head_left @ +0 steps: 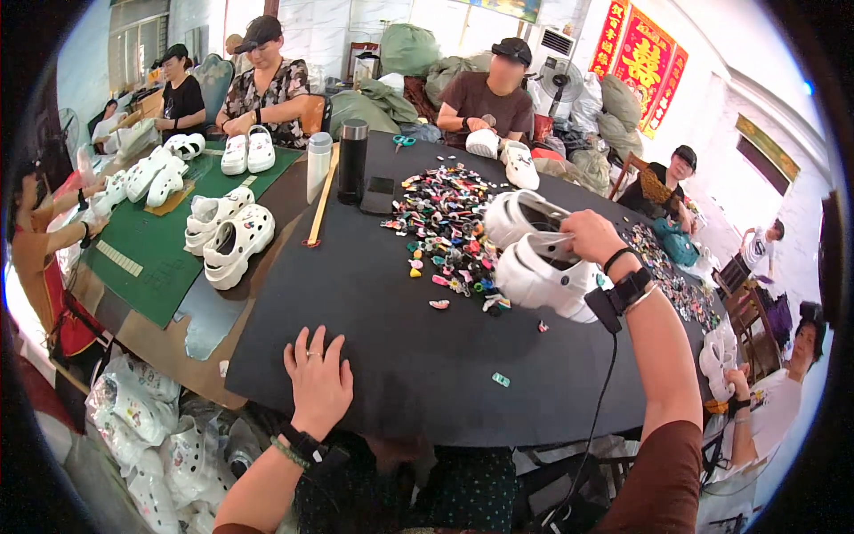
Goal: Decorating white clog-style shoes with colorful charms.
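Note:
My right hand (589,237) grips a pair of white clog shoes (534,256) by their heel straps, held just above the black table mat (374,311). The shoes hang beside a heap of small colourful shoe charms (445,227). My left hand (317,378) lies flat on the mat near its front edge, fingers spread, holding nothing. A few loose charms (501,380) lie between my hands.
A black bottle (352,160), a white bottle (318,165) and a wooden ruler (321,198) stand at the mat's left. More white clogs (227,236) sit on a green mat (151,254). Several other people sit around the table. Bagged clogs (142,418) lie below left.

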Demonstrator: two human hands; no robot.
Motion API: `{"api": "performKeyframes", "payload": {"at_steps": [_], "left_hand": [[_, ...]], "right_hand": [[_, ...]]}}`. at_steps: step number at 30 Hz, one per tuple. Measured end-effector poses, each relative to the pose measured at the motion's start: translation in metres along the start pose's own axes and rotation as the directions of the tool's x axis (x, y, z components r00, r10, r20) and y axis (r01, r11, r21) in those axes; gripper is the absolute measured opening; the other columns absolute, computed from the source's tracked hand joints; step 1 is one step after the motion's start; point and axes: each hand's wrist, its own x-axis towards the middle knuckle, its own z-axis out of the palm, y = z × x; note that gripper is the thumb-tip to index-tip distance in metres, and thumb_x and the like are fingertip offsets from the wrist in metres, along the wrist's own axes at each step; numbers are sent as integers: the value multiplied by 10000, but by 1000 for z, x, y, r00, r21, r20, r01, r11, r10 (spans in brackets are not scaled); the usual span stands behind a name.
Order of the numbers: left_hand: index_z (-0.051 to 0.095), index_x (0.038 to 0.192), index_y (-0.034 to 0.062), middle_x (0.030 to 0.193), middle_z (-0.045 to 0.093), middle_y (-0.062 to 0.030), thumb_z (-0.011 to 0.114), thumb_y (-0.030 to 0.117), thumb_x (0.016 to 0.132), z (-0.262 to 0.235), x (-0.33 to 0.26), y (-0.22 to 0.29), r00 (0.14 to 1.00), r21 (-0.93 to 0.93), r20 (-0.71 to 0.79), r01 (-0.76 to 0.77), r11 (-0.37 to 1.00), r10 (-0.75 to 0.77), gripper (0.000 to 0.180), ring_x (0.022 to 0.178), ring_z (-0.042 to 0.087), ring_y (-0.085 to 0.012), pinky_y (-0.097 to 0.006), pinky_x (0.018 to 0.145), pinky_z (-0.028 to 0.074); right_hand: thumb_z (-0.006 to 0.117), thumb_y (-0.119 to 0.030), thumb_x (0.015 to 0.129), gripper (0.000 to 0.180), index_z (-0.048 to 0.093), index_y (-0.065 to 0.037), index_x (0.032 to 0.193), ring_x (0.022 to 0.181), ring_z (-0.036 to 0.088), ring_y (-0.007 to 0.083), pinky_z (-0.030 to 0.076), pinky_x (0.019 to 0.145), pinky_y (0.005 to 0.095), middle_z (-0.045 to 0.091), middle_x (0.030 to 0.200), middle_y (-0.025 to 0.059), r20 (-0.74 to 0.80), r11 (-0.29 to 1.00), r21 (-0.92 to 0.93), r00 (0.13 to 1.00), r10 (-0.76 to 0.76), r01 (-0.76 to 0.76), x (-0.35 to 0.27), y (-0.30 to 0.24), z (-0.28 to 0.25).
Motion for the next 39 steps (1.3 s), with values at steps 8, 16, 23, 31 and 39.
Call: {"api": "performKeyframes", "payload": {"at_steps": [8,16,23,31,39], "left_hand": [[606,1222,58,1367,481,-216,604,162,863,-10,11,8,990,-85,143,-4,996,16,374,1325,356,-429,-616,1095,237],[635,1188,85,1346,504,-186,668,205,799,-16,7,7,980,-78,194,-22,997,37,409,1286,403,-400,-611,1063,281],[603,1225,56,1358,501,-191,675,228,820,-4,5,7,998,-258,29,-53,965,63,446,1281,440,-379,-551,1066,322],[657,1117,36,1305,565,-181,651,195,832,11,-7,1,997,-187,-66,19,982,-32,327,1269,458,-358,-544,1089,317],[658,1073,61,1179,641,-135,615,-14,765,1,-35,-31,894,-520,-421,-98,849,-154,319,1166,557,-340,-460,1013,423]], "right_hand": [[630,-70,770,105,705,-80,843,919,676,368,550,785,468,696,929,176,-207,891,-184,903,377,-414,89,83,78],[558,-89,863,178,721,-67,932,972,673,379,554,818,462,701,995,194,-180,830,-142,838,515,-540,170,92,156],[546,-218,906,227,693,-44,901,897,666,389,525,782,485,694,949,208,-105,926,-239,956,275,-293,171,239,193],[597,-55,868,386,540,-10,1247,1362,363,426,288,1135,464,382,1478,245,-301,966,48,926,-227,252,99,70,185],[612,-67,835,379,528,-55,1205,1433,221,458,216,1147,583,260,1557,229,-243,840,251,871,-426,481,-130,-193,51]]}}
